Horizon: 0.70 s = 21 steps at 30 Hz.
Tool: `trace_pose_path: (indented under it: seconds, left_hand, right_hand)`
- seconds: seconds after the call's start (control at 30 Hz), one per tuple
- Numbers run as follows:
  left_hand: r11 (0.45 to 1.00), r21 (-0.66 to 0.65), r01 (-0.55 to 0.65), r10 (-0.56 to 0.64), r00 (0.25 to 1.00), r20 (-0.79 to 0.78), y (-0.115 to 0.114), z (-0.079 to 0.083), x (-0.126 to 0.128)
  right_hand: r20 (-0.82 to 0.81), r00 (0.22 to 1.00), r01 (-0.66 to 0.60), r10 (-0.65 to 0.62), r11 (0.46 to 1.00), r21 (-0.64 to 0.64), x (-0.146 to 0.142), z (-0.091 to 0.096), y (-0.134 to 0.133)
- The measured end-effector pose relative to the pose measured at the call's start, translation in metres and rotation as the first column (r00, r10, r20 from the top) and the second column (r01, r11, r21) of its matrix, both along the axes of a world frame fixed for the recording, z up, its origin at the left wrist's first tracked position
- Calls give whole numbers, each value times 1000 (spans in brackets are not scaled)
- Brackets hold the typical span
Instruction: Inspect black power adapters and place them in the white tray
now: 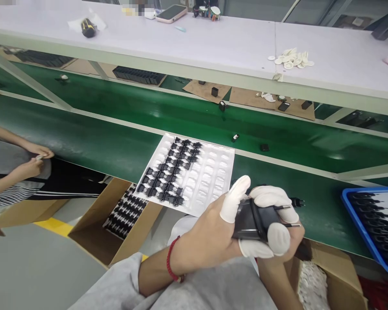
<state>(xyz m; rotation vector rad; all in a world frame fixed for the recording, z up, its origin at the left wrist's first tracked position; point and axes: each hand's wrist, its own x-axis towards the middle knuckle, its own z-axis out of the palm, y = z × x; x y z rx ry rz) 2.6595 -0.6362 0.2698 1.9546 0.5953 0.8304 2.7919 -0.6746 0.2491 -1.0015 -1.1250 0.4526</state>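
Note:
A black plug-in charger [247, 219] with two metal pins pointing right is held in front of my body. White finger cots cover several fingertips of both hands. My left hand [210, 228], a red bracelet at its wrist, is closed around the charger's left side. The fingers of my right hand [287, 232] grip the pin end. Just beyond my hands lies a white moulded tray [210, 172], its left part filled with rows of black chargers [168, 170]. Another black plug [297, 202] lies on the green bench, partly hidden behind my right hand.
A blue tray [345, 202] of black corded parts stands at right. Cardboard boxes [93, 224] stand below the bench. Small black housings [264, 147] lie on the green belt [187, 116]. The shelf above bears a phone [172, 13] and finger cots [294, 59]. A co-worker's hands [35, 159] are left.

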Motion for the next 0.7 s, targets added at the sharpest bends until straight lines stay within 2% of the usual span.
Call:
trace_pose_path:
  seconds: [0.1,0.2,0.37,0.63,0.7]
  left_hand:
    - [990,143,-9,13,999,-30,2,2,1]
    - [974,223,-29,35,999,-21,3,4,2]
    - [948,308,-82,95,995,-26,3,5,4]
    - [912,393,-118,138,990,-22,0,6,0]
    - [911,396,-112,130,991,-18,0,7,0]
  right_hand:
    - [-12,1000,25,-25,1000,14,-2,1,0]
    - [-38,998,47,-46,999,19,-4,3,-1]
    - [-50,998,39,-40,999,-34,-5,4,-2]
    - [-93,990,-103,104,994,24,-5,4,0]
    - [-80,992,-98,97,995,-4,-6,4,1]
